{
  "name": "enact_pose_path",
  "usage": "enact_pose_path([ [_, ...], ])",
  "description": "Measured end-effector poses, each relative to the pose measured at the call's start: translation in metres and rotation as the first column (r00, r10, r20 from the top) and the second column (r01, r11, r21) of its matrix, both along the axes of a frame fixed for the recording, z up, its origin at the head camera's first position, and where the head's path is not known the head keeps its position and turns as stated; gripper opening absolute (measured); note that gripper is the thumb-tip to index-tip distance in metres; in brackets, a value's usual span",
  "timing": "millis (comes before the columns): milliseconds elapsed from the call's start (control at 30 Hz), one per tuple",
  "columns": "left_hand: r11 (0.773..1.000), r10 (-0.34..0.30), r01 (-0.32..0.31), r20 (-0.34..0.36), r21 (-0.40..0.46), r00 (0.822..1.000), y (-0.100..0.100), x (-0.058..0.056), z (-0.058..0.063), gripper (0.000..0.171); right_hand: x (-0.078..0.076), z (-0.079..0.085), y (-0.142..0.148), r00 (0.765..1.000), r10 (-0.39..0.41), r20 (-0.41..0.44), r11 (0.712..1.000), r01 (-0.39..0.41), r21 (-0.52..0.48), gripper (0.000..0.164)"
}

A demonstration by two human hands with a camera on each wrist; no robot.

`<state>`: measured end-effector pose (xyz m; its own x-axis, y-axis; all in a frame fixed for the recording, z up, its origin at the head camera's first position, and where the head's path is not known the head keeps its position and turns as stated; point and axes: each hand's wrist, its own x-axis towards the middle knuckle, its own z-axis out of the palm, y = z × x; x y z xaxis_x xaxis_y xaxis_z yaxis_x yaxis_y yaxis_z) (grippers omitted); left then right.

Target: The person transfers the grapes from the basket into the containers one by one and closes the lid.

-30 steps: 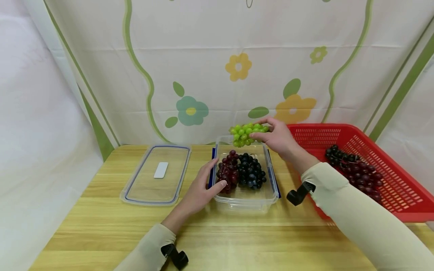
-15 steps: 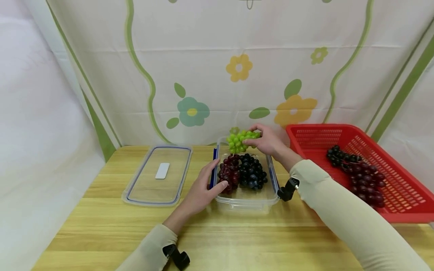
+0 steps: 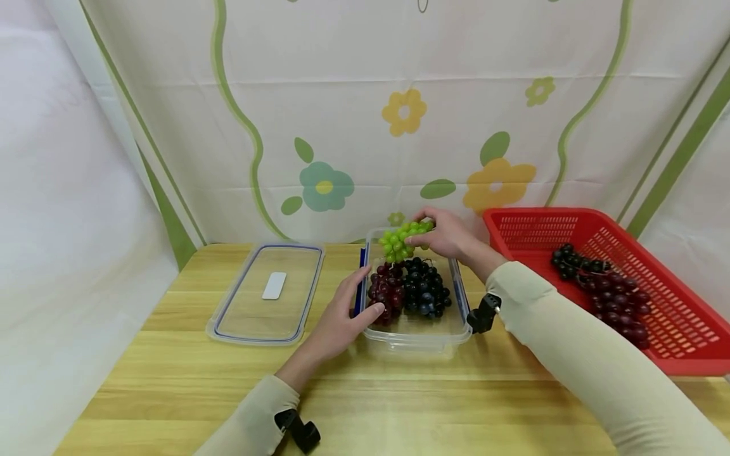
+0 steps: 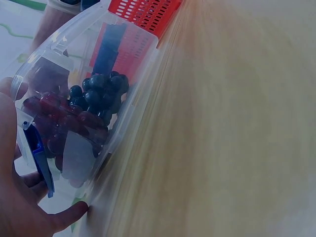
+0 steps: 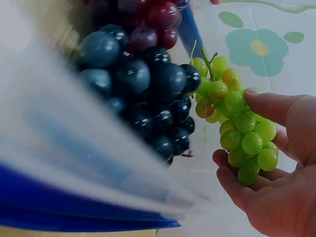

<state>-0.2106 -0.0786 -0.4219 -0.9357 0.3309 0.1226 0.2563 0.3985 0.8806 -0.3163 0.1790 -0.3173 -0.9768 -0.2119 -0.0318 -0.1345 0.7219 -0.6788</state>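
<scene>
A bunch of green grapes (image 3: 402, 242) is pinched between the thumb and fingers of my right hand (image 3: 447, 235), over the far end of a clear plastic food container (image 3: 416, 339). Its stem points away from that hand in the right wrist view. Inside the container lie a bunch of red grapes (image 3: 388, 292) on the left and a bunch of black grapes (image 3: 424, 291) beside it. My left hand (image 3: 338, 320) rests along the container's left side, thumb at the rim, fingers extended near a blue latch (image 4: 39, 160).
The container's blue-sealed lid (image 3: 248, 316), bearing a white label, lies flat on the wooden table (image 3: 365, 411) to the left. At the right stands a red perforated basket (image 3: 678, 304) with black grapes (image 3: 570, 263) and dark red grapes (image 3: 618, 304). A floral curtain hangs behind.
My right hand has carried the green grapes left and down, from beyond the container's far right to lower over its far end. My left hand stays at the container's side.
</scene>
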Motion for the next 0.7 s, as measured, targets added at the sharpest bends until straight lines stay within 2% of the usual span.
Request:
enact_pose_path([
  [200,1.0,0.002,-0.002,0.003,-0.002,1.0,0.0,0.0,0.0,0.075,-0.002,0.006,-0.006,0.998,-0.048,0.031,0.998,0.049,-0.046,0.044],
  [333,1.0,0.005,-0.005,0.0,0.001,1.0,-0.001,-0.001,0.0,0.074,-0.005,0.002,-0.009,0.996,-0.071,0.046,0.995,0.074,-0.071,0.044],
  [533,1.0,0.002,-0.002,-0.003,0.002,1.0,0.0,-0.002,-0.002,0.076,-0.006,-0.009,-0.011,0.996,-0.087,0.01,0.996,0.087,0.01,0.047],
  [700,1.0,-0.004,0.004,0.0,0.006,1.0,0.0,-0.001,-0.002,0.077,-0.006,-0.012,-0.012,0.995,-0.103,0.001,0.992,0.103,0.078,0.048],
])
